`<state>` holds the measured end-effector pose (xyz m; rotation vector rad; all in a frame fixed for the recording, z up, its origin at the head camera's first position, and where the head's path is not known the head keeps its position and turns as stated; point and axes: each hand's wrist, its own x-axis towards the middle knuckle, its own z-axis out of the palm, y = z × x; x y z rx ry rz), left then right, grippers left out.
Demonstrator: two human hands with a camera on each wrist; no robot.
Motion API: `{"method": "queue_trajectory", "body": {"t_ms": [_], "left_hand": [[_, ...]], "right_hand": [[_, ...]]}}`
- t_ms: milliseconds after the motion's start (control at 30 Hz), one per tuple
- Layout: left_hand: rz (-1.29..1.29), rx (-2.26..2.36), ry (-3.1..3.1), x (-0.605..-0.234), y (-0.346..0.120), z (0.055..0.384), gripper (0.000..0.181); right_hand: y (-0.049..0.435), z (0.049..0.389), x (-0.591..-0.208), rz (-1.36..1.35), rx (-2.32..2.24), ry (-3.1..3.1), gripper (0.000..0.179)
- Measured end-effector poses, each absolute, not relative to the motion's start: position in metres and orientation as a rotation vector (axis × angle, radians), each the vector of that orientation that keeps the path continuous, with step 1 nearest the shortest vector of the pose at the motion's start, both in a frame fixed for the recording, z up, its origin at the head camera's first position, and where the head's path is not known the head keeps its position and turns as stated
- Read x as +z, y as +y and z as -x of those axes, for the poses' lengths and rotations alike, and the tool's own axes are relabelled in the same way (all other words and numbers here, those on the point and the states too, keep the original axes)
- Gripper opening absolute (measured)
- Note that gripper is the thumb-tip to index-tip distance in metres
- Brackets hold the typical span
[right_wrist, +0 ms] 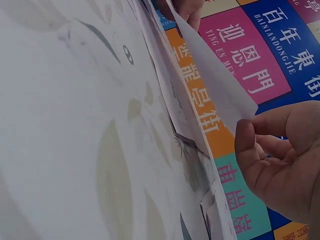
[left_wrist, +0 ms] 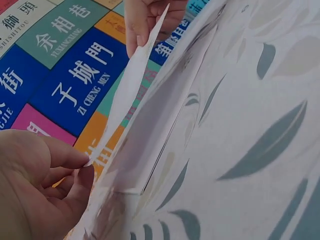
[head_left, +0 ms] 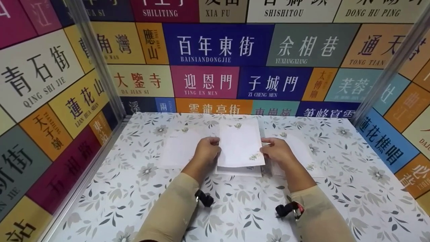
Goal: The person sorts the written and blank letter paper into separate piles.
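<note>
A sheet of white paper (head_left: 239,144) with small printed floral sprigs is held up off the table between both hands. My left hand (head_left: 207,151) pinches its left edge between thumb and forefinger, which the left wrist view shows close up on the paper (left_wrist: 127,82). On the opposite edge my right hand (head_left: 276,150) pinches it the same way; in the right wrist view the paper (right_wrist: 217,67) bows slightly. Directly beneath lies another sheet or stack (head_left: 238,171), mostly covered, so its thickness is hard to tell.
Similar floral-printed paper (head_left: 176,151) lies left of the hands, and more paper (head_left: 299,154) lies to the right, partly behind the right forearm. The table (head_left: 134,201) has a leaf-and-flower cover. Colourful sign-covered walls (head_left: 218,43) stand behind and at both sides, with metal posts at the corners.
</note>
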<state>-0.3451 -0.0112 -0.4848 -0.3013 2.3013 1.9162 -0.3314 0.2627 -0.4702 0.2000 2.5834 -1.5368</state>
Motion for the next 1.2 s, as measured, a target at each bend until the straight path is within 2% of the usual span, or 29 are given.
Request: {"method": "queue_trajectory", "body": {"t_ms": [533, 1200], "left_hand": [[-0.003, 1.857, 2.507, -0.490, 0.044, 0.341, 0.052], [-0.087, 1.946, 2.366, -0.491, 0.114, 0.330, 0.047]], "right_hand": [[0.323, 0.318, -0.463, -0.189, -1.612, 2.553, 0.058], [0.404, 0.298, -0.461, -0.234, -1.687, 2.460, 0.061]]}}
